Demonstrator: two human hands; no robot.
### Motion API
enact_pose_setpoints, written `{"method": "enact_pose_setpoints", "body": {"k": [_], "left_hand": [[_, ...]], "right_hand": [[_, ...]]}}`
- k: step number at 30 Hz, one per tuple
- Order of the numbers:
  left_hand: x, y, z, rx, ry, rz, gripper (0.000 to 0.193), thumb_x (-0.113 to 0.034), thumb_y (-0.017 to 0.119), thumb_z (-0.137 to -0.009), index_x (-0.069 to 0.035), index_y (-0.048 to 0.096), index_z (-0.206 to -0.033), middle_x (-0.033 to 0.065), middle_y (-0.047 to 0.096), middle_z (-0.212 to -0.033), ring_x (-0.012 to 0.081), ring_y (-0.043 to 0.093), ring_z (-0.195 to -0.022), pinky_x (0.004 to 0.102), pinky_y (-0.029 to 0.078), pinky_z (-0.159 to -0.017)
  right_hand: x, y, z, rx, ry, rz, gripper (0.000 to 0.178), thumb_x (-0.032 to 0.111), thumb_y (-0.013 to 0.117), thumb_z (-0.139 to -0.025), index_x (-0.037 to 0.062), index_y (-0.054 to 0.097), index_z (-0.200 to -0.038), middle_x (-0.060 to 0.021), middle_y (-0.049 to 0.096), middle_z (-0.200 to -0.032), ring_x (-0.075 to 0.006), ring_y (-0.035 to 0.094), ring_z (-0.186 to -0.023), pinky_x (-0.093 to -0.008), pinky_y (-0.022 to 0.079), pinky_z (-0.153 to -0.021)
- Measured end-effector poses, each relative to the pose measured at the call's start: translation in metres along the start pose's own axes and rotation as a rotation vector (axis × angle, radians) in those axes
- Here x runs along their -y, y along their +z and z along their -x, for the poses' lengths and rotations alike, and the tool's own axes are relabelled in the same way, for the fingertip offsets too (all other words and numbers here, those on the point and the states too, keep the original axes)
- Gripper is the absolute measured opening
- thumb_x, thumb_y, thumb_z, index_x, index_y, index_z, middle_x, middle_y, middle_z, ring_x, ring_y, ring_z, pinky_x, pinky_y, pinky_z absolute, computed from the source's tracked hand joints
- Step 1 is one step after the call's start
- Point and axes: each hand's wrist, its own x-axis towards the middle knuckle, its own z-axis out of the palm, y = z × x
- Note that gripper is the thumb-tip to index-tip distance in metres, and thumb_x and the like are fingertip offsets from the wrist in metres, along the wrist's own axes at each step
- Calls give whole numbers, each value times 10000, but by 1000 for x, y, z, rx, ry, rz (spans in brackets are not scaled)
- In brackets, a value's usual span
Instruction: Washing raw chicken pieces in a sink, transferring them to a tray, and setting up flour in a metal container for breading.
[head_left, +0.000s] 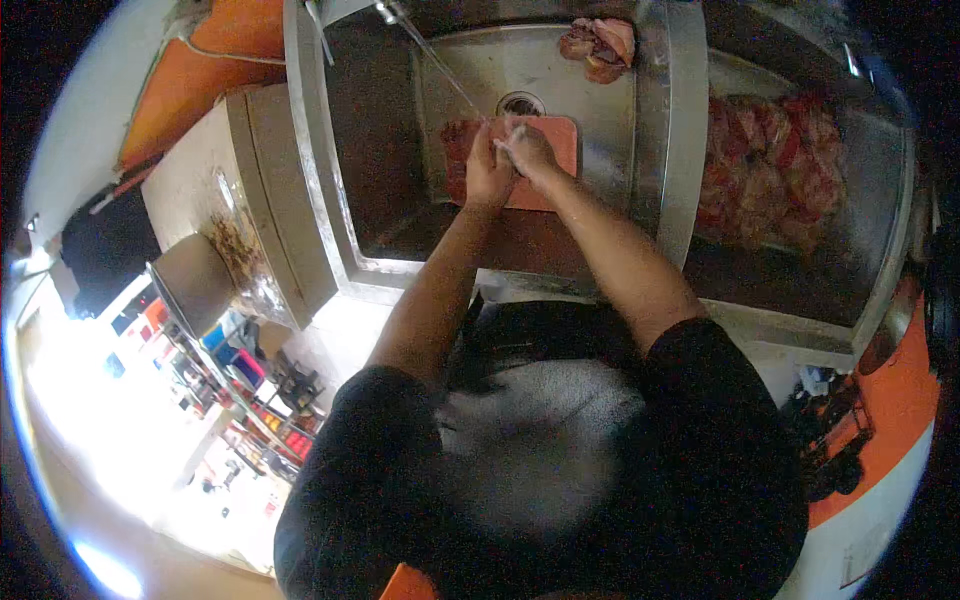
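My left hand (488,168) and my right hand (527,150) are pressed together over a pink cutting board (555,150) lying in a steel sink (400,150). A thin stream of water (440,68) runs from the tap at the top and lands on my hands. Whether the fingers hold anything small is hidden by the hands themselves. Red meat (458,140) lies on the board's left part.
Pieces of raw meat (600,45) sit at the sink's far rim. The right basin (880,200) holds a heap of red meat chunks (770,170). A beige counter (200,170) with scraps stands to the left. Orange surfaces show at upper left and lower right.
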Motion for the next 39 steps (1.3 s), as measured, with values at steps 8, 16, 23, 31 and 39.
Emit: {"method": "enact_pose_setpoints", "body": {"k": [8,16,23,31,39], "left_hand": [[-13,-23,-30,527,-251,-358,397,-373,327,-941,-78,538,-1101,122,586,-1048,312,563,-923,403,434,-798],[-62,0,-21,232,-495,3,307,-310,360,-928,-54,499,-1023,120,525,-1051,299,511,-946,411,395,-852],[-20,-30,-12,447,155,-314,461,-195,452,-841,20,351,-1235,255,481,-1170,364,468,-1094,446,362,-922],[24,-85,12,488,-301,149,507,-380,363,-885,8,511,-1176,242,564,-1112,381,559,-1024,450,406,-901],[179,-51,38,341,-369,-133,480,-300,394,-910,-75,351,-1332,208,409,-1313,351,441,-1182,436,367,-968]], "right_hand": [[48,-40,66,173,-100,-733,303,310,422,-948,61,555,-1060,-61,571,-1022,-154,534,-962,-321,438,-809],[58,-36,68,197,261,-1214,332,324,498,-894,66,526,-1101,-64,547,-1075,-215,515,-999,-387,413,-849],[124,-55,111,228,234,-1056,609,322,615,-827,21,386,-1305,-132,481,-1250,-275,434,-1180,-392,333,-986],[48,-62,73,484,142,-566,310,114,606,-827,46,500,-1110,-99,545,-1006,-151,568,-776,-265,460,-603],[102,-44,77,738,69,-563,199,68,556,-850,51,517,-1044,-50,550,-851,-97,507,-603,-207,411,-493]]}}
